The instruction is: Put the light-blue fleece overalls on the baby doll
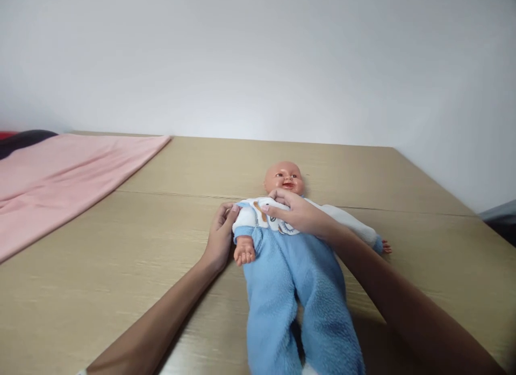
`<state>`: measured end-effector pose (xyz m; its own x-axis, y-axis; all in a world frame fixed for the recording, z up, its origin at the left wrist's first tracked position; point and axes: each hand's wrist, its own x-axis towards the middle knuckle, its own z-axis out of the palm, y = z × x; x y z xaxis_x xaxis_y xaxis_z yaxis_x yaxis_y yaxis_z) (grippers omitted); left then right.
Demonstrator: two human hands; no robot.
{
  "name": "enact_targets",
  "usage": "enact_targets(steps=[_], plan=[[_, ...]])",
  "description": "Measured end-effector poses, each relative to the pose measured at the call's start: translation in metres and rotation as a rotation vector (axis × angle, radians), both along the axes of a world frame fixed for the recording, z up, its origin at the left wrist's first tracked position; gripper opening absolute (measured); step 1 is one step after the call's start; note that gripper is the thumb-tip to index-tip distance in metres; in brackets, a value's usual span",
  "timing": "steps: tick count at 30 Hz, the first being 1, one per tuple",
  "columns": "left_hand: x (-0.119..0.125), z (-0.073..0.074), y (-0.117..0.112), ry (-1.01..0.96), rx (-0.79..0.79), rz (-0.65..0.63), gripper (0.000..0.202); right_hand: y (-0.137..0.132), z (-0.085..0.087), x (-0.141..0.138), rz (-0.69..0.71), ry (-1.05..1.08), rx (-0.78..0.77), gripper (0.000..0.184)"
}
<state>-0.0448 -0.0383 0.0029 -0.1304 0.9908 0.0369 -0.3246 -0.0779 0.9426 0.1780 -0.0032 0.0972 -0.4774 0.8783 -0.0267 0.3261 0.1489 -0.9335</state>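
A baby doll [284, 177] lies on its back on a wooden table [121, 267], head away from me. It wears a fleece suit [290, 289] with blue legs and white sleeves. My left hand [220, 236] grips the suit at the doll's shoulder on the left, fingers curled on the white sleeve. My right hand [296, 211] rests on the doll's chest just below the chin, fingers closed on the suit's collar. The doll's bare hand [244, 252] sticks out of the left sleeve.
A pink cloth [60, 173] lies spread over the table's far left part. A dark object [20, 141] shows behind it at the left edge. A white wall rises behind the table. The table's right edge runs diagonally at the right.
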Motion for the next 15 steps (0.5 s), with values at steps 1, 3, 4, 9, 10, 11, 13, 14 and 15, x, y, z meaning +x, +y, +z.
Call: enact_targets(steps=[1,3,4,9,10,11,13,14,15], plan=[[-0.001,0.001,0.001,0.064,0.033,0.007,0.044,0.003,-0.003,0.002,-0.015,0.021,-0.023,0.047],[-0.003,0.004,0.003,0.217,0.108,0.068,0.039,0.008,-0.01,0.006,-0.051,0.047,-0.052,0.05],[-0.004,0.006,0.004,0.277,0.13,0.092,0.038,0.009,-0.013,0.007,-0.063,0.056,-0.057,0.05],[-0.009,0.012,0.014,0.209,0.087,-0.065,0.043,0.01,-0.021,0.006,-0.085,0.087,-0.024,0.042],[-0.01,0.013,0.017,0.186,0.082,-0.087,0.045,0.009,-0.021,0.005,-0.083,0.09,-0.023,0.041],[-0.01,0.014,0.021,0.177,0.077,-0.097,0.046,0.008,-0.02,0.004,-0.081,0.094,-0.026,0.041],[-0.01,0.014,0.032,0.175,0.062,-0.115,0.049,0.007,-0.02,0.002,-0.084,0.109,-0.044,0.042],[-0.009,0.014,0.038,0.176,0.053,-0.13,0.049,0.007,-0.02,0.001,-0.096,0.12,-0.049,0.042],[-0.008,0.014,0.045,0.178,0.045,-0.149,0.048,0.007,-0.021,0.0,-0.115,0.131,-0.046,0.041]])
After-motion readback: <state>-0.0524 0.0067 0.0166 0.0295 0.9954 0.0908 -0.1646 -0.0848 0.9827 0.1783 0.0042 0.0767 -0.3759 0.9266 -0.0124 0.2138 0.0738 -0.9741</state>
